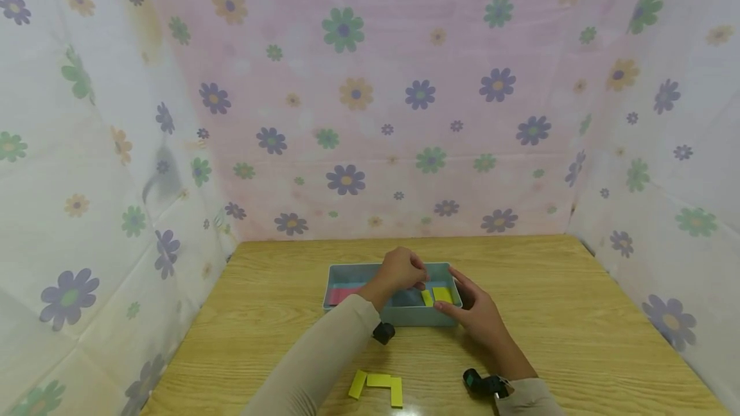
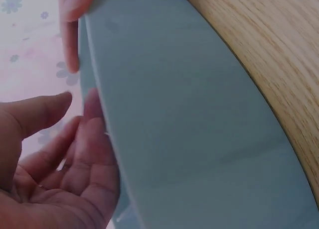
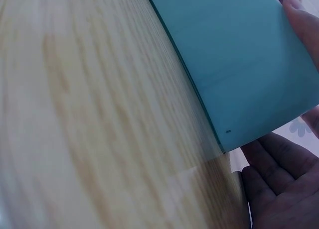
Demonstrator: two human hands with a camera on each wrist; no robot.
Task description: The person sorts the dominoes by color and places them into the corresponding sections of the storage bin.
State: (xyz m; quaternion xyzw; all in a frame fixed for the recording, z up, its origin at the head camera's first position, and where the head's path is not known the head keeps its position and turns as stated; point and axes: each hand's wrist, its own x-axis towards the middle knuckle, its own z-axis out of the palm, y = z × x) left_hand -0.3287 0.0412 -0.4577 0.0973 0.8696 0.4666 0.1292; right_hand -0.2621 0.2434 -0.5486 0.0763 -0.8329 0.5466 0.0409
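A long blue-grey plastic box (image 1: 424,317) stands on the table. My left hand (image 1: 401,270) reaches over its front wall, with bent fingers inside the box. In the left wrist view the thumb of that left hand (image 2: 65,164) stands apart from loosely curled fingers, and I see nothing between them. My right hand (image 1: 482,320) holds the box's right end, thumb at the front rim and a finger at the far corner. Inside, near the right end, lie a yellow square piece (image 1: 442,294) and a narrow yellow strip (image 1: 427,298). A pink piece (image 1: 343,296) lies at the left end.
In front of the box, three yellow rectangular pieces (image 1: 379,381) lie on the wooden table (image 1: 277,281). Flower-printed cloth (image 1: 393,165) hangs behind the table and on both sides. A black wrist camera (image 1: 482,382) sits on my right wrist.
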